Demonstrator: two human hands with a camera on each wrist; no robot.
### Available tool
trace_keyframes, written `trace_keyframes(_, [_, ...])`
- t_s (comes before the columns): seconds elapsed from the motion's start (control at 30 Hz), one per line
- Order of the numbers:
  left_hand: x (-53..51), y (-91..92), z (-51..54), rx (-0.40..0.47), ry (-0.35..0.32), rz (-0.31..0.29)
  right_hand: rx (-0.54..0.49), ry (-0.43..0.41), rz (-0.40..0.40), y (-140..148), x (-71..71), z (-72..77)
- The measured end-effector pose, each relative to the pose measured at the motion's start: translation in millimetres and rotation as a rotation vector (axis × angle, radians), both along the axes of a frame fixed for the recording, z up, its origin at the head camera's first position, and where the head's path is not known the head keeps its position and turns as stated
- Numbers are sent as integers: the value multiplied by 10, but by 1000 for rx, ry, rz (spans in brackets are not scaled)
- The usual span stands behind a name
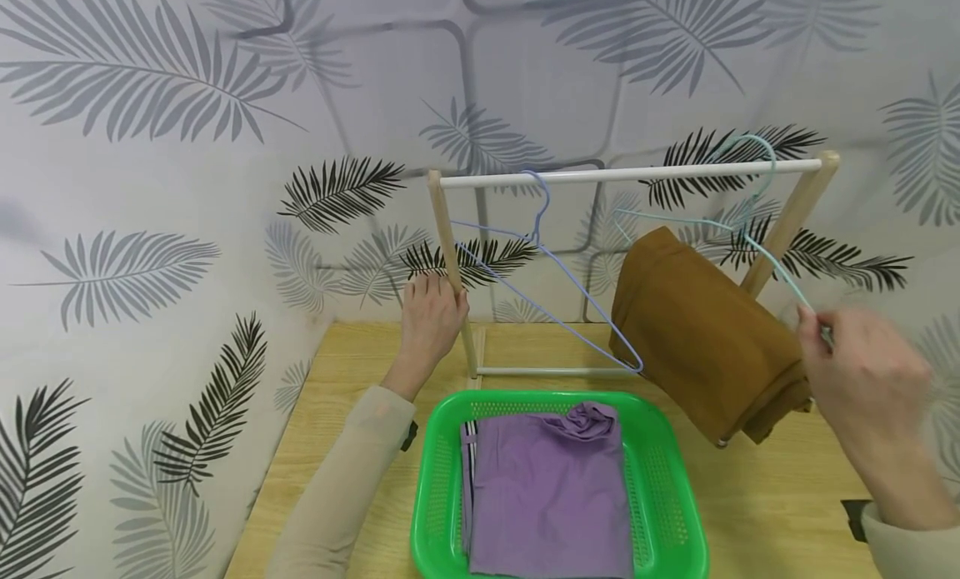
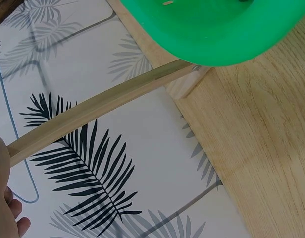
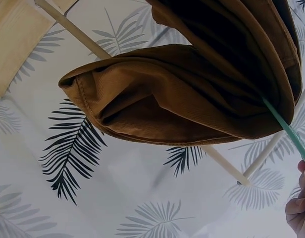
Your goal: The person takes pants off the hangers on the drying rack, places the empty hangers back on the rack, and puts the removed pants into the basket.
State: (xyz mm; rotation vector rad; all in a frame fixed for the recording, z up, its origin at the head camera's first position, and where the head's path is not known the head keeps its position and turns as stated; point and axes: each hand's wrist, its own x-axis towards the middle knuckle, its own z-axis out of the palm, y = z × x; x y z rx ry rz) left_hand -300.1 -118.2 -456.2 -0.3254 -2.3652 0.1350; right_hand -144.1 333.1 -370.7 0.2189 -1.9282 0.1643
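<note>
In the head view my left hand grips the left wooden post of a small clothes rack. My right hand pinches the right corner of a mint-green hanger, whose hook loops over the right part of the white rail. A folded brown garment is draped over this hanger and hangs tilted, lower towards the right. The right wrist view shows the hanger's bar entering the fold of the brown cloth. Left of it, an empty periwinkle hanger hangs slanted from the rail.
A green plastic basket stands on the wooden table before the rack. Folded purple clothing lies in it, with a black-and-white striped edge beside it. A leaf-patterned wall rises behind the rack.
</note>
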Motion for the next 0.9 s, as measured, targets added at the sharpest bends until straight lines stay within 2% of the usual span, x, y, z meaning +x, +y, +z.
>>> trace_keyframes(0.3, [9, 6, 14, -1, 2, 5, -45, 29, 25, -72, 142, 21])
trace_keyframes(0.67, [16, 11, 21, 7, -2, 8, -81, 8, 5, -129, 314, -66])
trace_keyframes(0.9, [44, 22, 42, -3, -18, 18, -129, 26, -10, -171, 393, -126])
